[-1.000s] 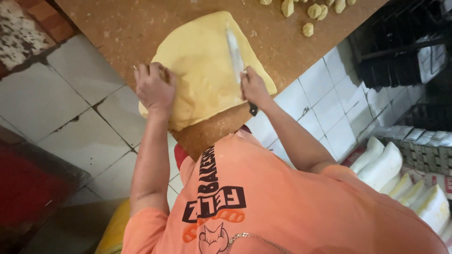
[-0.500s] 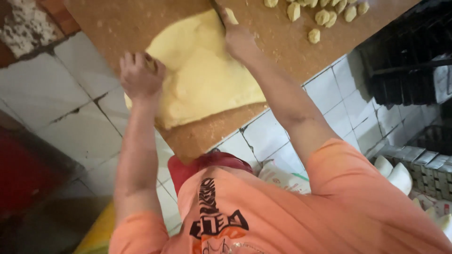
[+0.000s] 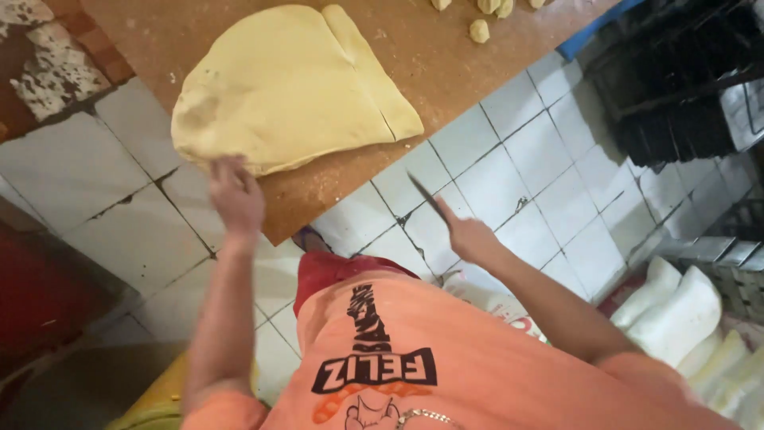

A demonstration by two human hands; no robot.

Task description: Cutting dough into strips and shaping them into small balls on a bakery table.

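We are working a big slab of yellow dough lying on the brown table, one strip already scored, most uncut. Our left hand, fingers loosely spread, is touching its near edge; our right hand is gripping a knife off the table edge. Small cut dough pieces are sitting beyond.
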